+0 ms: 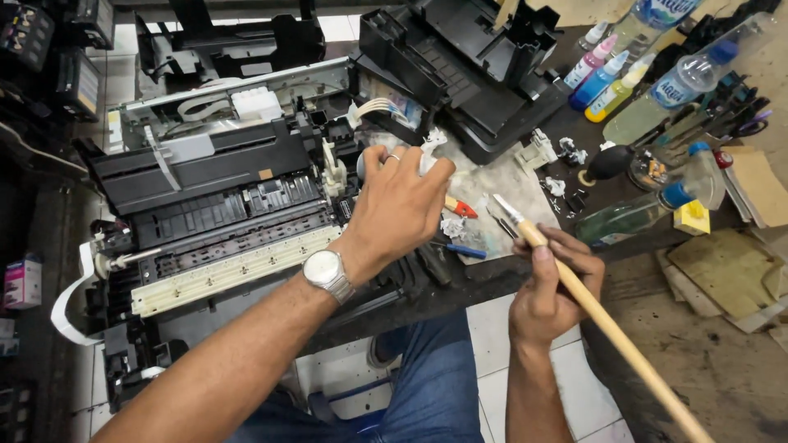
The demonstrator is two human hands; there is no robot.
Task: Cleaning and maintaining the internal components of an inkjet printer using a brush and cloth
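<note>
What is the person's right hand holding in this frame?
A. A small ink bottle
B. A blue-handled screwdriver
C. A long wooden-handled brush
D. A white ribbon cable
C: the right hand grips a long wooden-handled brush, its metal collar and tip pointing up toward the workbench.

Dark, grimy workbench (pixel 509 283); white tiled floor (pixel 501 328) beneath; stained wooden surface (pixel 722 361) at right; even, bright light overall.
</note>
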